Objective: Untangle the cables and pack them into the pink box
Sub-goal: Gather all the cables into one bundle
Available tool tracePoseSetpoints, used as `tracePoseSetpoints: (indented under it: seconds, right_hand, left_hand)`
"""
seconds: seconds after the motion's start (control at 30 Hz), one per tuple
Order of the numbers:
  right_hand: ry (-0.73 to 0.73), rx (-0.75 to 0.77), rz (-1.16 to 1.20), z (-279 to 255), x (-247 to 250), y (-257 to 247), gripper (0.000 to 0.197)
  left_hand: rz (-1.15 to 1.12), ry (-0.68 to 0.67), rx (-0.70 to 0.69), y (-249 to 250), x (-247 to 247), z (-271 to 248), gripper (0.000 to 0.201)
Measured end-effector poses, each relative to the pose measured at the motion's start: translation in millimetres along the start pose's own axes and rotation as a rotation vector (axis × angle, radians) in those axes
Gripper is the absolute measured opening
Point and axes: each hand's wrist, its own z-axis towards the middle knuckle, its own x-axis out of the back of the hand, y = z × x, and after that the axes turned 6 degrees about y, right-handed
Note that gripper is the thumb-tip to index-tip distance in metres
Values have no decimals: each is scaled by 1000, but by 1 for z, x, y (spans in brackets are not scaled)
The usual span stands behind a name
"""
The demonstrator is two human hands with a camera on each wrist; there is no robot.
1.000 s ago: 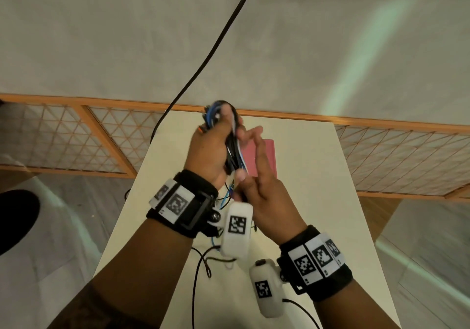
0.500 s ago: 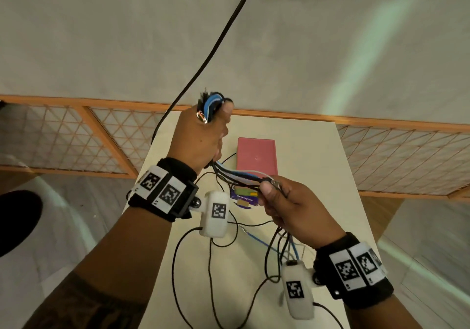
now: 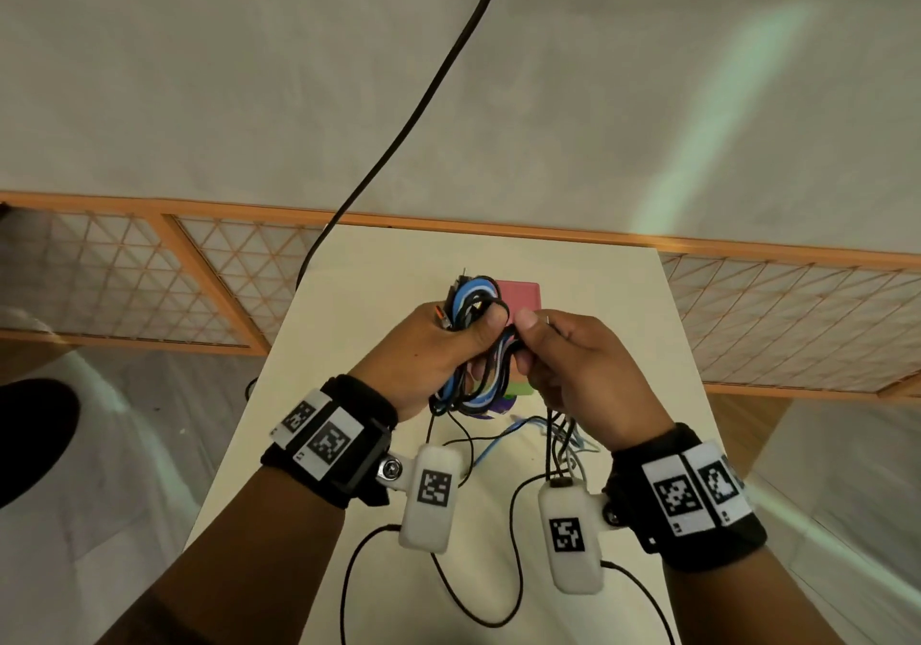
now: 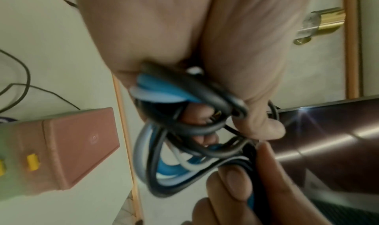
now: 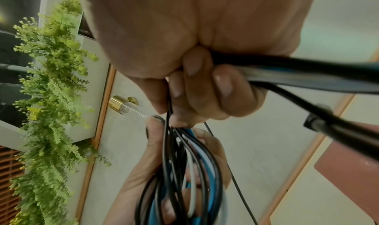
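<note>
A coil of blue, black and white cables (image 3: 473,303) is held above the table, and my left hand (image 3: 478,330) grips it with thumb and fingers curled round the loops. My right hand (image 3: 523,340) sits right beside it and pinches several strands that run from the coil. In the left wrist view the cable loops (image 4: 184,131) bulge out of the fist, with fingers of the right hand (image 4: 235,188) just below. The right wrist view shows the strands (image 5: 194,171) running down into the left palm. The pink box (image 3: 523,293) lies shut on the table behind both hands.
Loose cable ends (image 3: 503,437) trail on the cream table (image 3: 379,270) under the hands. A thick black cord (image 3: 423,101) hangs from above past the table's far left corner. A wooden lattice rail (image 3: 149,270) runs behind the table. A green plant (image 5: 51,98) hangs at the side.
The hands were apart, with the right one drawing strands out toward the lower right. Now the right hand has come back up to the coil, and the left hand has dropped lower.
</note>
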Motion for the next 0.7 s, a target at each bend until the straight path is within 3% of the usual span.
tracePoseSetpoints:
  seconds: [0.03,0.1,0.2,0.37,0.43,0.6,0.7]
  right_hand:
    - [0,-12,1,1,0,0,49]
    - [2,-19,-5,2,0,1,50]
    - [-2,-3,-64,4,-2,5,50]
    - [-63,39,-121,3,0,6,57]
    - [-51,13,-56,0,7,2,53]
    - [-103,22,-23,-2,13,8,41]
    - [-11,20,20,-7,-2,9,39]
  left_hand:
    - [-32,-50,12,0,1,0,74]
    - [-5,-164,7,4,1,-3,51]
    - [167,-176,4,6,-2,-3,24]
    - [176,-189,29,1,0,-3,27]
    - [76,-140,41,-1,0,-4,31]
    - [-442,36,212,7,-8,0,22]
    - [-509,116,240,10,-15,4,29]
